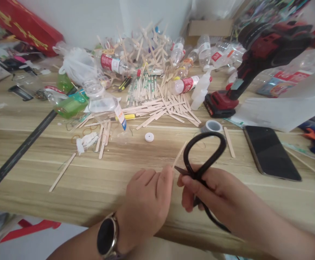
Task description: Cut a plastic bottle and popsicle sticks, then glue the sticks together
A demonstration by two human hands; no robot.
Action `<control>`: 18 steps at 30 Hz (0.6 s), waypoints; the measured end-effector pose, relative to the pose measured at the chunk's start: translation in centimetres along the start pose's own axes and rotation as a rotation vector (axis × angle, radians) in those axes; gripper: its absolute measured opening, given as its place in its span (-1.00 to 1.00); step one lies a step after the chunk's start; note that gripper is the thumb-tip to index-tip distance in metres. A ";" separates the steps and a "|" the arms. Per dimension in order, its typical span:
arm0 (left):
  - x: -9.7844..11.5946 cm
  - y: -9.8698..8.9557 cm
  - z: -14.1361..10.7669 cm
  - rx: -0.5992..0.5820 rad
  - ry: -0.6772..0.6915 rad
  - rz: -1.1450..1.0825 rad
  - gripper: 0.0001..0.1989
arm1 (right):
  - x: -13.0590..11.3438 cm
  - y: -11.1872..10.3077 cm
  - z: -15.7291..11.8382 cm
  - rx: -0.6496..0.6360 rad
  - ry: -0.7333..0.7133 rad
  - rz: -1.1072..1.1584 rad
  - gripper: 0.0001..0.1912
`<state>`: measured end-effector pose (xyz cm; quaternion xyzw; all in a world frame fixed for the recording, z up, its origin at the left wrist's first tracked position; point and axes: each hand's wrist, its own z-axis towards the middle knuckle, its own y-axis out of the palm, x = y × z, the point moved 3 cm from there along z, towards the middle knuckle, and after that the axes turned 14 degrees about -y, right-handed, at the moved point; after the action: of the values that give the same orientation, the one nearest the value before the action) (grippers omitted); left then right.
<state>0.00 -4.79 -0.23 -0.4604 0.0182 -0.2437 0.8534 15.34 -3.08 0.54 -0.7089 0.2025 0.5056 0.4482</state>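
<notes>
My left hand (150, 196), with a watch on its wrist, is closed around a thin wooden stick (179, 153) that sticks up past the fingers. Just to its right, my right hand (208, 191) grips black-handled scissors (204, 151) near their pivot. One large handle loop points up and the other points down. A dark pointed blade reaches left to the stick beside my left fingertips. Whether the blade touches the stick I cannot tell.
Behind my hands lie a white disc (149, 137), a tape roll (212, 126) and a pile of wooden sticks (168, 108). Plastic bottles stand farther back. A phone (271, 152) and a red-black power tool (244, 68) are at right. A black bar (21, 150) crosses the left side.
</notes>
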 end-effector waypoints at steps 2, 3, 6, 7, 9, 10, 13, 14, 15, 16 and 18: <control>-0.3 0.1 0.2 0.001 0.016 0.023 -0.79 | -0.1 0.8 0.1 -0.044 0.153 0.380 -0.43; -0.4 0.1 0.4 -0.008 0.010 0.019 -0.77 | -0.3 1.1 0.1 -0.036 0.194 0.518 -0.42; -0.5 0.0 0.7 -0.060 -0.031 -0.026 -0.70 | -0.7 1.3 0.0 0.015 0.248 0.704 -0.44; -0.5 0.0 0.7 -0.066 -0.039 -0.041 -0.70 | -0.7 1.2 -0.1 0.022 0.262 0.724 -0.45; -0.6 0.1 0.7 -0.083 -0.039 -0.052 -0.71 | -0.7 1.1 -0.4 0.022 0.283 0.730 -0.45; -0.8 0.1 0.7 -0.085 -0.045 -0.043 -0.72 | -0.6 1.0 -0.6 0.007 0.286 0.709 -0.44; -2.1 0.0 1.1 -0.070 -0.209 0.019 -0.77 | 0.0 0.5 -1.2 -0.036 0.162 0.381 -0.47; -2.7 -0.2 1.3 -0.087 -0.312 0.008 -0.78 | 0.1 0.1 -1.3 -0.005 0.057 0.180 -0.51; -3.3 -0.3 1.5 -0.140 -0.418 -0.043 -0.78 | 0.1 -0.4 -1.5 0.053 -0.074 -0.045 -0.58; -3.5 -0.3 1.6 -0.242 -0.496 -0.143 -0.77 | -0.1 -0.9 -1.6 0.118 -0.216 -0.272 -0.66; -3.4 -0.3 1.8 -0.430 -0.587 -0.349 -0.69 | -0.7 -1.4 -1.9 0.214 -0.474 -0.679 -0.70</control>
<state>-2.71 -2.06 0.39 -0.6746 -0.2543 -0.2334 0.6525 17.13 -4.06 1.91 -0.5490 -0.0996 0.4544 0.6944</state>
